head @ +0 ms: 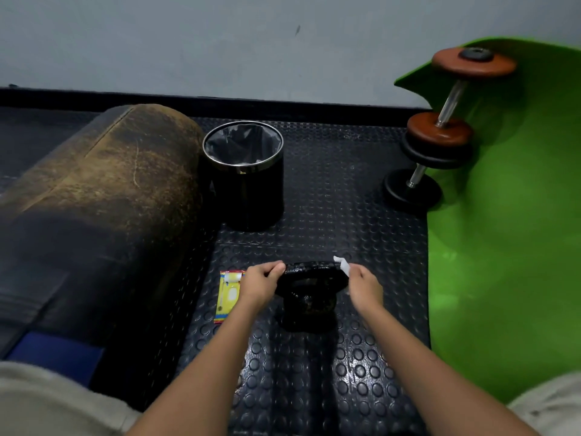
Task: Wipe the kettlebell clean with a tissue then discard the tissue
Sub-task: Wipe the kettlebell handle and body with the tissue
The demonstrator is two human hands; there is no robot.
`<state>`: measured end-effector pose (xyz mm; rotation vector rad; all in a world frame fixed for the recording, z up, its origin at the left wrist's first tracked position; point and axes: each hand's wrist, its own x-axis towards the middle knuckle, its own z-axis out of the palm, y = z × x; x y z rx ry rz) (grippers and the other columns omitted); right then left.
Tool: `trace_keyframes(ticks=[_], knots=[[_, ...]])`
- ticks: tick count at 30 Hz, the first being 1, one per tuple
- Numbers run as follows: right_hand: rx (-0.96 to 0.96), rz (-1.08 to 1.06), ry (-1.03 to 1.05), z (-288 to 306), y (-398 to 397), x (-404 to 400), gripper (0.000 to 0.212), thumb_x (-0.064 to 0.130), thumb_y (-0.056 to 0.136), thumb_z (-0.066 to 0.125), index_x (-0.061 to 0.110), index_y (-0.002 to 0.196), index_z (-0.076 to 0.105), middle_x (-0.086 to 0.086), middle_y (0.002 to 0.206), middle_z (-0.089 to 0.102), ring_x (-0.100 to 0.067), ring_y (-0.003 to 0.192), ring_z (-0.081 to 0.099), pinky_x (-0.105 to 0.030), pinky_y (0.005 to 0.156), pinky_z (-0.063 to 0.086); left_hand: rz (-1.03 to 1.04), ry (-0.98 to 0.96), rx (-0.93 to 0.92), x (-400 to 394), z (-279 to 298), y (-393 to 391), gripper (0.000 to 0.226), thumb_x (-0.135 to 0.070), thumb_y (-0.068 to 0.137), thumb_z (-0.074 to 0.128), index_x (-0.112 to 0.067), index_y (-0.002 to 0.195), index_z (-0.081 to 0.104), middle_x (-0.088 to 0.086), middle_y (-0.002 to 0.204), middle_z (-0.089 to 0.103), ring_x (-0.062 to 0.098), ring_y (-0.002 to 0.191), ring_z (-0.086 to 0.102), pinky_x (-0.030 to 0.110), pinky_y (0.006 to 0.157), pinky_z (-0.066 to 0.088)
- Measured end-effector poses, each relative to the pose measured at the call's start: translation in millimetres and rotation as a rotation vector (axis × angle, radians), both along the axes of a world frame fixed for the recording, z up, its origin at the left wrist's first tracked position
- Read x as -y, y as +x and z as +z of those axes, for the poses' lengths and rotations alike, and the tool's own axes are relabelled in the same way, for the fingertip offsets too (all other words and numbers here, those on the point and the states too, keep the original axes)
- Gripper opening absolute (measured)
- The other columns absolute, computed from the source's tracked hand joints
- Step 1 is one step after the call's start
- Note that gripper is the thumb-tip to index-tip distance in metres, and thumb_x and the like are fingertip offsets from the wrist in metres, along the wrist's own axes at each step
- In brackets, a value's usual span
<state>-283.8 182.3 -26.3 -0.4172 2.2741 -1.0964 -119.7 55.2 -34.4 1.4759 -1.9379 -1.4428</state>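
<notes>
A black kettlebell (309, 297) stands on the studded black floor mat in front of me. My left hand (262, 283) grips the left end of its handle. My right hand (361, 283) pinches a white tissue (342, 265) against the right end of the handle. A black bin (248, 184) with a metal rim and a dark liner stands behind the kettlebell, open at the top.
A yellow tissue packet (228, 294) lies on the mat just left of my left hand. A worn padded bench (103, 196) fills the left side. Two dumbbells (440, 133) lean at the back right on the edge of a green mat (503, 247).
</notes>
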Motion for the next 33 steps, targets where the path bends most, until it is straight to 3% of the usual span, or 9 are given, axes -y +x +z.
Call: trace_keyframes(ticks=[3,8,11,16,22,25,29,31,33], knots=[[0.079,0.001,-0.049,2.0,0.2,7.9,0.033,0.032,0.101,0.036,0.027,0.114,0.067,0.001,0.105,0.069,-0.015,0.082,0.059,-0.038,0.079,0.051,0.022,-0.006,-0.001,-2.2,-0.7,0.2,0.033,-0.032,0.096,0.058,-0.014,0.122,0.068,0.000,0.124,0.067,0.016,0.121,0.057,0.028,0.103,0.043],[-0.086,0.020,-0.089,-2.1,13.2,-10.1,0.034,0.030,0.104,0.035,0.028,0.120,0.065,0.013,0.094,0.062,0.002,0.075,0.053,-0.016,0.062,0.042,0.021,-0.020,-0.014,-3.8,1.6,-3.4,0.033,-0.032,0.098,0.054,-0.016,0.125,0.066,-0.001,0.127,0.065,0.016,0.123,0.055,0.021,0.095,0.038],[-0.109,-0.007,-0.106,-5.7,20.8,-16.5,0.037,0.035,0.105,0.033,0.024,0.121,0.065,0.006,0.101,0.067,-0.004,0.078,0.057,-0.020,0.059,0.042,0.002,-0.016,0.005,3.4,2.9,-5.9,0.032,-0.034,0.098,0.055,-0.019,0.123,0.067,-0.002,0.126,0.066,0.016,0.123,0.055,0.025,0.100,0.040],[0.215,-0.115,-0.103,-1.6,22.2,-14.4,0.042,0.033,0.106,0.026,0.021,0.137,0.052,-0.003,0.104,0.059,-0.019,0.090,0.058,-0.036,0.075,0.045,-0.005,-0.003,0.037,5.0,3.7,-8.1,0.034,-0.037,0.099,0.052,-0.022,0.127,0.064,-0.003,0.130,0.063,0.018,0.125,0.053,0.030,0.103,0.040],[-0.059,-0.174,-0.277,-10.0,35.4,-13.9,0.030,0.017,0.096,0.043,0.027,0.112,0.067,0.006,0.110,0.066,-0.006,0.083,0.059,-0.020,0.060,0.041,-0.009,0.017,0.010,4.7,3.0,-5.2,0.033,-0.038,0.099,0.051,-0.022,0.125,0.065,-0.002,0.128,0.063,0.019,0.122,0.054,0.032,0.103,0.043],[0.049,-0.147,-0.203,-9.0,27.2,-10.3,0.029,0.025,0.097,0.040,0.026,0.109,0.067,0.003,0.094,0.065,-0.010,0.068,0.053,-0.027,0.057,0.039,-0.015,0.017,0.011,3.3,1.1,-3.1,0.032,-0.038,0.099,0.052,-0.023,0.123,0.066,-0.003,0.125,0.065,0.018,0.119,0.056,0.033,0.101,0.044],[0.257,-0.043,-0.076,0.1,17.0,-0.3,0.047,0.033,0.102,0.023,0.037,0.120,0.066,0.006,0.117,0.049,-0.017,0.101,0.046,-0.036,0.086,0.037,-0.016,0.018,0.002,0.5,-1.4,1.0,0.031,-0.038,0.097,0.054,-0.023,0.122,0.067,-0.004,0.123,0.066,0.017,0.118,0.057,0.030,0.100,0.045],[0.197,-0.040,-0.106,0.8,22.9,-0.4,0.044,0.030,0.102,0.026,0.035,0.118,0.067,0.009,0.115,0.053,-0.019,0.102,0.053,-0.038,0.085,0.042,-0.005,0.027,-0.019,-1.3,-1.7,1.4,0.032,-0.037,0.098,0.054,-0.021,0.123,0.067,-0.005,0.123,0.065,0.015,0.117,0.056,0.027,0.097,0.043],[-0.031,-0.016,-0.180,-2.0,33.1,-8.3,0.037,0.025,0.101,0.033,0.035,0.111,0.067,0.016,0.110,0.059,-0.011,0.101,0.060,-0.027,0.079,0.048,0.004,0.037,-0.038,-4.8,-2.1,0.3,0.032,-0.035,0.098,0.054,-0.020,0.124,0.066,-0.006,0.122,0.065,0.013,0.115,0.056,0.024,0.093,0.042]])
